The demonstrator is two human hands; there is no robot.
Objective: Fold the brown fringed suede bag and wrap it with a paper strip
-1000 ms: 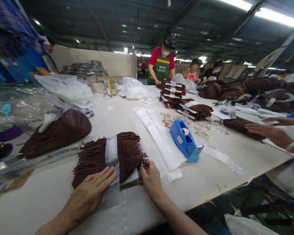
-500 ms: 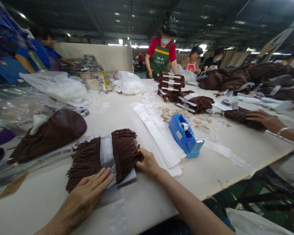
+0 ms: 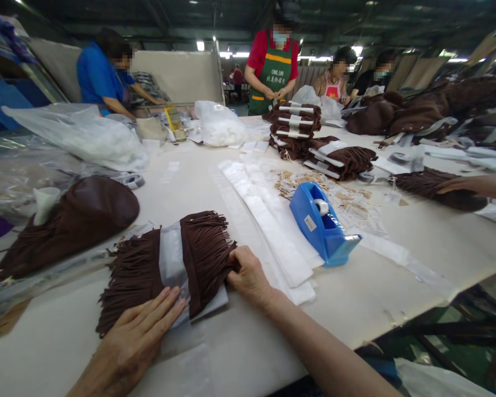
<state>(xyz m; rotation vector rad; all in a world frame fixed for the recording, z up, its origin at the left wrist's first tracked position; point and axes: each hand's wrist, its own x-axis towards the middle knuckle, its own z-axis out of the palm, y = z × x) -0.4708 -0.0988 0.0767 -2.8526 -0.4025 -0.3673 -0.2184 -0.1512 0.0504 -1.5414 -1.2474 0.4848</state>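
Observation:
On the pale table in front of me lies a brown fringed piece point(image 3: 206, 248), its strands spreading to both sides. A translucent plastic strip point(image 3: 172, 251) runs across its middle, and white sheet material shows under its near edge. My left hand point(image 3: 149, 325) rests flat on the near part of the strip and fringe, fingers stretched out. With fingers closed, my right hand point(image 3: 248, 275) pinches the ends of the fringe at the right edge. A blue tape dispenser point(image 3: 320, 223) stands to the right, beyond a stack of white strips point(image 3: 268, 231).
Tags with strings point(image 3: 301, 179) lie scattered behind the dispenser. Wrapped brown fringed bundles point(image 3: 295, 121) are stacked farther back. A brown bag point(image 3: 95, 215) and clear plastic point(image 3: 37, 176) lie left. A co-worker's hand point(image 3: 471, 187) touches brown fringe at right. Other people stand across the table.
The view has shifted slightly. Both my hands keep their places on the fringed piece. Across the table, the co-worker in the green apron has brought both hands together.

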